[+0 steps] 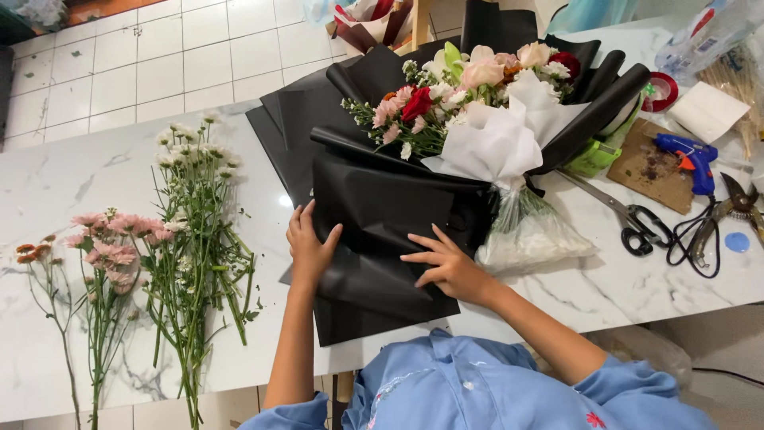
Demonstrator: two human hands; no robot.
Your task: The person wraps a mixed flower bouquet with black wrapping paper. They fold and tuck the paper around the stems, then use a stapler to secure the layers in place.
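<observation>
A bouquet of pink, red and white flowers lies on a marble table, wrapped in white paper and black wrapping sheets. More black sheets lie stacked in front of it. My left hand grips the left edge of the top black sheet, with its fingers curled over the fold. My right hand lies flat on the same sheet with its fingers spread, just left of the bouquet's clear plastic stem wrap.
Loose stems of white, pink and orange flowers lie at the left. Scissors, a blue glue gun on a brown board, pruning shears, red tape and a green object sit at the right.
</observation>
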